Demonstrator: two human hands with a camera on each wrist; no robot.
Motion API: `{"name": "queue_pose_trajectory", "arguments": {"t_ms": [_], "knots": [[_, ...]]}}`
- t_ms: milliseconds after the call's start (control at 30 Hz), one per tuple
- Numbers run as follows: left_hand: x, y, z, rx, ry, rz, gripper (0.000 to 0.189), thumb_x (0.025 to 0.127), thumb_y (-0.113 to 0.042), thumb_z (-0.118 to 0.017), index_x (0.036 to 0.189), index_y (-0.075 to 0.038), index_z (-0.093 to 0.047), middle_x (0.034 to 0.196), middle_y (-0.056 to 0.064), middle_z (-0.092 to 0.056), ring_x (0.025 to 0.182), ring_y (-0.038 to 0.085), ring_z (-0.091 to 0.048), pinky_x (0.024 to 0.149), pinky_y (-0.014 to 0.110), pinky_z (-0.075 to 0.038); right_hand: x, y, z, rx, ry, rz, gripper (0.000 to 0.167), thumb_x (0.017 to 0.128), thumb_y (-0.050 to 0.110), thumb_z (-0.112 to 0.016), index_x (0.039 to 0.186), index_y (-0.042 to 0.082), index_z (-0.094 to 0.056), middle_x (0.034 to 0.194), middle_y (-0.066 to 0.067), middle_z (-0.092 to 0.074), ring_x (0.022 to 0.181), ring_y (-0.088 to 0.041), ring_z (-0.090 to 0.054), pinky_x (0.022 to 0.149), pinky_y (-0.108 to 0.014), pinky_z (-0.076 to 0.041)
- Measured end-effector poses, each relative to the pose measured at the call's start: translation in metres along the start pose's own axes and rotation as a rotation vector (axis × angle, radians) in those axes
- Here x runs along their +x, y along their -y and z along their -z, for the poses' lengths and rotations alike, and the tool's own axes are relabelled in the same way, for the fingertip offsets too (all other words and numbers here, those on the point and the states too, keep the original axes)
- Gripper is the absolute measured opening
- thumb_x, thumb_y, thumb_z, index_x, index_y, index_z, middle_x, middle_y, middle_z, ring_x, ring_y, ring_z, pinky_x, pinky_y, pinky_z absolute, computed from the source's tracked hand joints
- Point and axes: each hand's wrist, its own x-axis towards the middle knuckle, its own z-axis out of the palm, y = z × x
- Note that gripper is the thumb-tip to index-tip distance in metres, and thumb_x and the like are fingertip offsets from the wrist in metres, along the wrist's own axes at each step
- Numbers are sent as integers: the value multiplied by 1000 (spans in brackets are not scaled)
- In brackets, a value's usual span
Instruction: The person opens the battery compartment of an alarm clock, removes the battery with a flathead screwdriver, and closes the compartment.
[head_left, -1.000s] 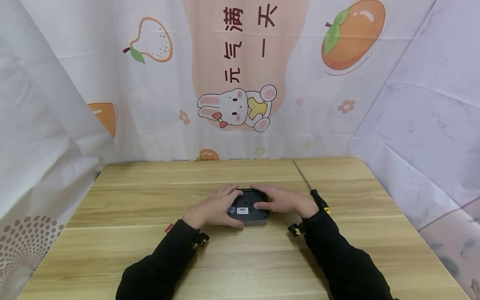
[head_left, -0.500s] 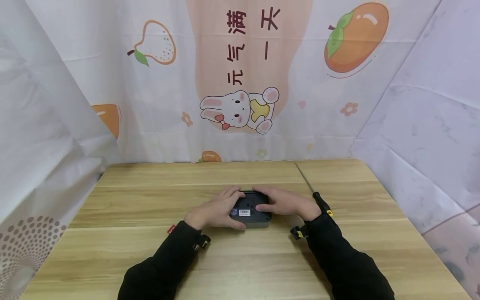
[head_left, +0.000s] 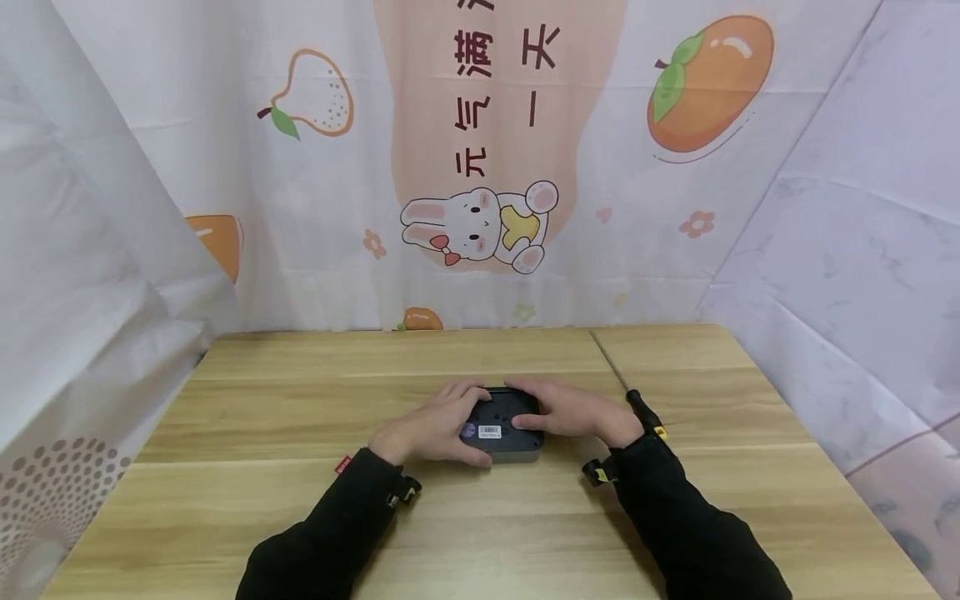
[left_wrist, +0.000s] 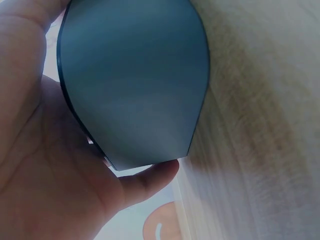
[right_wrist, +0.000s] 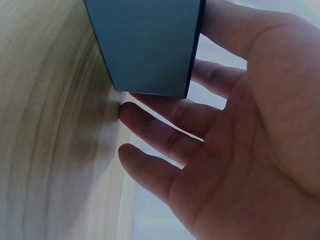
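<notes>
Near the middle of the table lies a dark box-shaped device (head_left: 491, 411) with rounded corners and grey sides. Its upward face carries a white barcode label, a small round sticker and several holes. My left hand (head_left: 429, 429) grips its left end, thumb along the near side and fingers over the far side. At the right end, my right hand (head_left: 576, 410) holds it with the thumb on the upward face and fingers at the far edge. The right wrist view shows the device's smooth side (right_wrist: 147, 45), with some fingers off it. In the left wrist view, its side (left_wrist: 135, 85) nearly fills the palm.
A screwdriver (head_left: 643, 414) with a black handle and long thin shaft lies beyond my right wrist, partly behind the sleeve. Beside my left sleeve is a small red tag (head_left: 342, 465). A printed curtain (head_left: 315, 233) hangs behind the wooden table (head_left: 465, 533).
The head view has shifted slightly, so the whole scene sits a little lower in it. Both hands keep their hold, and the device shows no clear movement on the table.
</notes>
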Motion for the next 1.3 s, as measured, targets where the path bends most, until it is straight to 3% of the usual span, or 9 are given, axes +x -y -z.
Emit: {"name": "queue_pose_trajectory", "arguments": {"t_ms": [600, 800, 1000, 1300], "knots": [[-1, 2, -4, 22, -12, 12, 89, 81, -54, -81, 149, -14, -40, 153, 3, -33, 133, 18, -36, 109, 40, -37, 0, -3, -4, 23, -3, 9, 70, 102, 40, -62, 157, 5, -35, 154, -14, -44, 138, -27, -45, 110, -46, -38], [-1, 1, -3, -3, -39, -19, 77, 80, -49, -83, 137, -15, -45, 143, 4, -40, 128, 19, -39, 105, 42, -39, 1, -3, -3, 28, -7, 21, 70, 102, 38, -62, 157, 5, -35, 154, -14, -44, 138, -27, -45, 110, -47, -38], [-2, 0, -4, 2, -48, -27, 62, 82, -48, -82, 127, -18, -51, 152, 8, -36, 133, 23, -37, 108, 44, -38, 1, -3, -4, 21, -18, 20, 69, 103, 38, -61, 157, 4, -35, 154, -14, -45, 139, -27, -45, 111, -48, -38], [-3, 2, -4, 5, -37, -18, 63, 82, -52, -81, 127, -20, -51, 157, 9, -32, 137, 26, -34, 107, 47, -39, 1, -1, -5, 34, -25, 9, 69, 103, 36, -62, 157, 4, -35, 154, -14, -44, 138, -27, -45, 110, -48, -38]]}}
